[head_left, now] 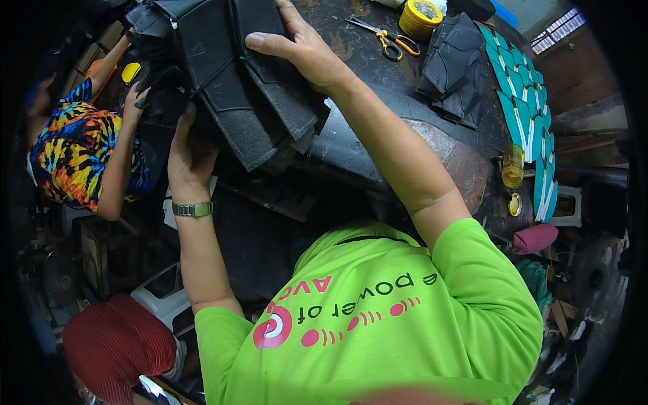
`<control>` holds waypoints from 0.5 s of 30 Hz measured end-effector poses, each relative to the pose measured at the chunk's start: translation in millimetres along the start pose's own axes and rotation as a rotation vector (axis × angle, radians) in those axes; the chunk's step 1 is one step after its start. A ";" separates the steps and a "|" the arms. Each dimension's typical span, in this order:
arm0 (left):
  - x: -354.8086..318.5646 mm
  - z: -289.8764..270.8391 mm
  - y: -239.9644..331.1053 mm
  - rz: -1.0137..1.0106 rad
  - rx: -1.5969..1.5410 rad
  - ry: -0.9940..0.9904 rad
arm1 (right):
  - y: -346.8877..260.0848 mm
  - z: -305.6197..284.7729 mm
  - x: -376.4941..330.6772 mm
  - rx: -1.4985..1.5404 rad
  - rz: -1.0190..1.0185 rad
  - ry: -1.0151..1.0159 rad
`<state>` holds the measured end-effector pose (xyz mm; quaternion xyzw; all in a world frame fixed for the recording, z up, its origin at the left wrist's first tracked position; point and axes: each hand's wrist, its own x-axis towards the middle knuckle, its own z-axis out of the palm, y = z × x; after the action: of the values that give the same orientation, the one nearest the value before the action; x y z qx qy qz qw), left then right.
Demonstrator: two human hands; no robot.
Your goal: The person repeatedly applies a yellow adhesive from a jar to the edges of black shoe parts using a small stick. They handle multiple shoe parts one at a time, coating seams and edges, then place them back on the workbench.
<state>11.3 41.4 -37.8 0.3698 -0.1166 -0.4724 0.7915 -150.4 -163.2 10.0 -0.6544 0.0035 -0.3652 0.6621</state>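
A thick stack of black stitched pieces (226, 74), which look like shoe uppers with grey fuzzy lining, hangs over the near left edge of the table. My right hand (304, 50) grips its right side, thumb pressed on the top piece and the other fingers partly hidden. From below, my left hand (192, 155) supports the left edge; its thumb points up along the stack, while most fingers are out of sight beneath it. Another pile of similar black pieces (453, 64) lies on the table to the right.
Orange-handled scissors (391, 44) and a yellow tub (420, 19) sit on the dark table (371, 101). Green pieces (523, 94) line the right side, near a yellow jar (513, 165) and its lid (515, 204). A person in a colourful shirt (84, 148) works at left; stools stand below.
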 end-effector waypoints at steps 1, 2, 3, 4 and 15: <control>0.8 0.0 -0.4 -0.008 0.000 0.009 | 0.4 -0.3 -0.2 -0.003 0.003 0.000; 2.0 0.5 -2.2 -0.001 0.059 -0.006 | 0.7 -0.9 -0.7 -0.007 0.006 0.002; 2.8 1.1 -3.8 0.011 0.114 0.003 | 1.0 -1.0 -1.1 -0.024 -0.010 -0.001; 3.5 1.9 -4.7 0.028 0.152 -0.073 | 1.8 -0.7 -1.0 -0.041 -0.027 -0.005; -2.2 37.7 -22.2 0.399 0.331 0.146 | 8.4 -15.5 -11.0 0.192 0.000 0.023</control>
<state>-24.7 19.1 -26.5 0.4969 -0.2055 -0.2535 0.8042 -161.9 -172.2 -4.7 -0.5836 -0.0240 -0.3710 0.7219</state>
